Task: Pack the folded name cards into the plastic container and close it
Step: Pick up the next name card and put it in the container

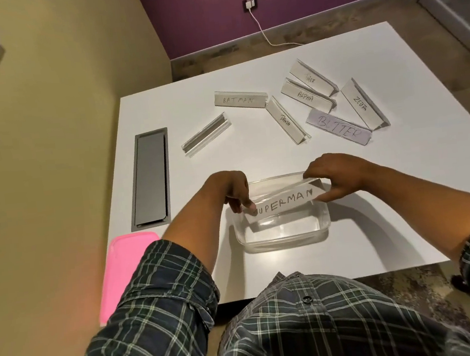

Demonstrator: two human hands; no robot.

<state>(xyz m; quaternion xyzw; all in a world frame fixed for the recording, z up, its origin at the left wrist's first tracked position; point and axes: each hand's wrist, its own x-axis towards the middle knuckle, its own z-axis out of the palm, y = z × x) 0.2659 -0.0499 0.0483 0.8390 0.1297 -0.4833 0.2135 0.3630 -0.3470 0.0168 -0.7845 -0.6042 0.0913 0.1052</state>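
A clear plastic container (284, 235) stands open on the white table (376, 206) right in front of me. Over it I hold a folded card marked SUPERMAN (284, 201): my left hand (233, 191) pinches its left end and my right hand (336, 177) its right end. The card is tilted, its lower left corner inside the container's mouth. Several more folded cards lie further back: BATMAN (239, 99), a blank-sided one (206, 134), PANDA (286, 120), ALPHA (306, 96), TIGER (312, 78), ZEBRA (363, 103) and BUTTER (339, 129). A pink lid (122, 272) lies at the table's near left corner.
A grey cable hatch (149, 178) is set into the table on the left. A beige wall runs close along the left side. A white cable (266, 34) hangs from a wall socket behind the table.
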